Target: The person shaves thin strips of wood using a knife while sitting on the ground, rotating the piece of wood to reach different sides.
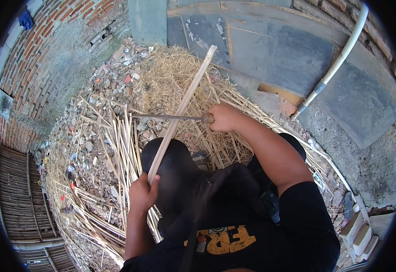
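Observation:
My left hand (143, 192) is closed around the lower end of a long, pale bamboo slat (190, 92). The slat slants up and away to the right, past my bent knee (180, 158). In my right hand (226, 118) is the handle of a long, narrow-bladed knife (152, 116). Its dark blade points left and crosses the slat near the middle, seen nearly edge-on. Whether the edge bites into the slat I cannot tell.
Split bamboo strips (120, 156) lie left of my legs, with more strips (245, 106) at the right. Straw-like shavings (171, 75) heap up ahead on stony rubble (89, 147). A pale pipe (336, 65) leans by grey panels (270, 54); a brick wall (48, 59) stands at the left.

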`<state>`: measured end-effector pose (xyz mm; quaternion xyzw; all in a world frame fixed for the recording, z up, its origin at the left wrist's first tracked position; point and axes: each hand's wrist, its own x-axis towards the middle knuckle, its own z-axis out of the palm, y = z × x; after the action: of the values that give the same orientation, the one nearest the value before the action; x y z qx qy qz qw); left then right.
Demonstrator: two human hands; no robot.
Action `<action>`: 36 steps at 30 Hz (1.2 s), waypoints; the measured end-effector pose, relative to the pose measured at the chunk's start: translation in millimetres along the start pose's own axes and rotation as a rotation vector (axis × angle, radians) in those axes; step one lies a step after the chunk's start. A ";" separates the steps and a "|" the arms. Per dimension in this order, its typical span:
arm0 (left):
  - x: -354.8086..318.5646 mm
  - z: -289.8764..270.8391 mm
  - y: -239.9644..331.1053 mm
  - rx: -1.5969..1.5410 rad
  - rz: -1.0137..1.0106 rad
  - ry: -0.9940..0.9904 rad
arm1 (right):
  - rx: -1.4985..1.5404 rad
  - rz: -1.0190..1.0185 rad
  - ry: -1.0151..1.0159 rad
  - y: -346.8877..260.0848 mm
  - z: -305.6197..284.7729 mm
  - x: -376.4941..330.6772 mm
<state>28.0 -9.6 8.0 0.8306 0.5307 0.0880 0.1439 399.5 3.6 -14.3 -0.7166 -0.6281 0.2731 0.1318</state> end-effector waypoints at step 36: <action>4.2 -7.8 -1.3 0.001 0.019 -0.046 | 0.050 0.055 0.089 13.3 7.9 7.5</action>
<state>26.3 -4.2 14.9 0.8376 0.5193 0.0700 0.1547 406.6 7.4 -29.5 -0.7415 -0.5947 0.2601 0.1700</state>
